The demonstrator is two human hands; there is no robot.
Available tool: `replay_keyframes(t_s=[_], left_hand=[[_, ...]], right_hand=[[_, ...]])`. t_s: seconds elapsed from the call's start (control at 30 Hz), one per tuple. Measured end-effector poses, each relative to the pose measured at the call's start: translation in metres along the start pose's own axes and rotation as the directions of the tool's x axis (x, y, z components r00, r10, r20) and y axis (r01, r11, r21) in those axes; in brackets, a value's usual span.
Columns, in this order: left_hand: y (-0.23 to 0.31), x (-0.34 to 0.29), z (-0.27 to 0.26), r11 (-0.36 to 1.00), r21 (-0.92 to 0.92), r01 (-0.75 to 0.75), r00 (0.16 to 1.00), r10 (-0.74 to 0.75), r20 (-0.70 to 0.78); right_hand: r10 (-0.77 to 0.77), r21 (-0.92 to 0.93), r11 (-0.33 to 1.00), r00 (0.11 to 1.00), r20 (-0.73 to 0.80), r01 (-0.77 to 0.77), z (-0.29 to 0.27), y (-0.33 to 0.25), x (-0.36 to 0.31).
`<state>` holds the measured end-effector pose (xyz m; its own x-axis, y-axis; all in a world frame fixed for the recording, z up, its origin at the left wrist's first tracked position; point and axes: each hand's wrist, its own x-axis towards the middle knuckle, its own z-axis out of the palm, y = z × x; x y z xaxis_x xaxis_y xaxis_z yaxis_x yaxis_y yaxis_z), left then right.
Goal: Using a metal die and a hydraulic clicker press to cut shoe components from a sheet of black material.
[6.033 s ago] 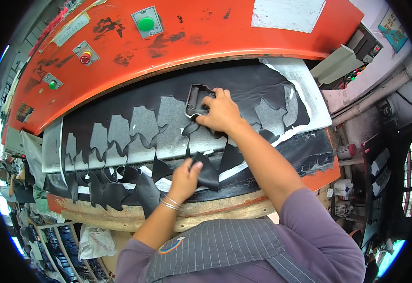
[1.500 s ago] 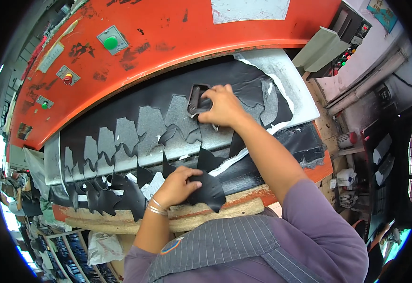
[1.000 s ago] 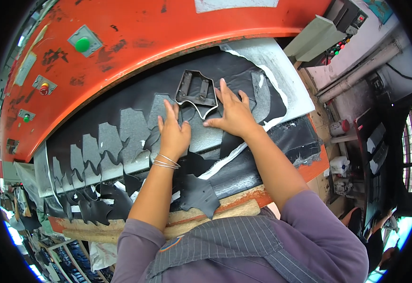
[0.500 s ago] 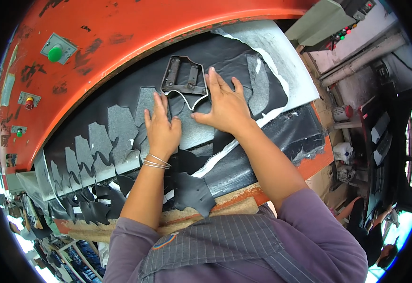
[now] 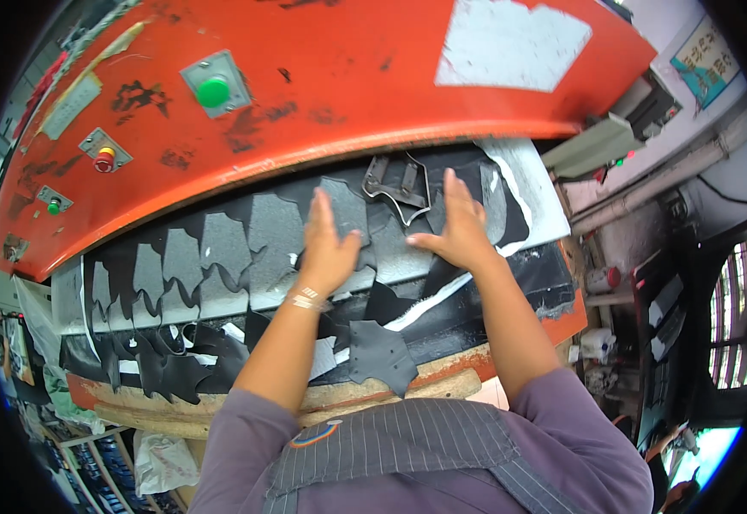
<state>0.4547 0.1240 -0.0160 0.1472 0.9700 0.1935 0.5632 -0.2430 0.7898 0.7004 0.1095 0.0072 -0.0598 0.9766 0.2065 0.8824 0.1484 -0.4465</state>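
Note:
A metal cutting die [image 5: 392,194], its outline notched and pointed, lies on a black leather-like sheet [image 5: 519,224] at the mouth of the red press. The sheet has a row of cut-out gaps showing a grey board [image 5: 275,227] underneath. To the left of the die, my left hand [image 5: 330,253] is open over the gaps, fingers stretched and pointing away from me. My right hand [image 5: 461,231] is open just right of the die, thumb spread toward its lower tip. Both hands look apart from the die and hold nothing.
The red press [image 5: 330,86] with green buttons [image 5: 213,92] and a red knob [image 5: 104,159] overhangs the far side. A loose black cut piece [image 5: 382,353] lies near the front edge, with ragged scraps [image 5: 181,374] to its left. A grey control box [image 5: 592,146] stands far right.
Both hands have come away from the die, my left hand clearly to its left. The view has shifted, showing more of the press; the die appears farther right and partly under its edge.

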Motion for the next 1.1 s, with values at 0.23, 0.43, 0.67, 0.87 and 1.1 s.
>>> replay_keyframes(t_s=[0.23, 0.43, 0.67, 0.87, 1.1], left_hand=[[-0.106, -0.050, -0.235, 0.978, -0.160, 0.134, 0.743, -0.206, -0.637], [-0.123, -0.042, -0.383, 0.984, -0.138, 0.110, 0.291, -0.164, -0.943], [-0.136, -0.100, -0.469, 0.999, -0.031, 0.022, 0.641, -0.038, -0.767], [-0.043, -0.151, -0.257, 0.980, 0.196, 0.043, 0.969, 0.007, -0.249], [0.039, -0.194, -0.103, 0.973, 0.192, -0.127, 0.988, 0.106, 0.116]], right_hand=[[-0.180, 0.265, 0.936, 0.961, -0.208, 0.233, -0.014, -0.078, -0.034], [-0.282, 0.468, 0.768, 0.888, -0.364, 0.437, -0.038, -0.239, 0.027], [-0.282, 0.428, 0.749, 0.828, -0.485, 0.506, -0.033, -0.285, 0.062], [-0.461, 0.306, 0.881, 0.802, 0.379, 0.362, -0.016, -0.206, -0.048], [-0.515, 0.110, 0.855, 0.800, 0.310, 0.507, 0.028, -0.142, -0.140]])
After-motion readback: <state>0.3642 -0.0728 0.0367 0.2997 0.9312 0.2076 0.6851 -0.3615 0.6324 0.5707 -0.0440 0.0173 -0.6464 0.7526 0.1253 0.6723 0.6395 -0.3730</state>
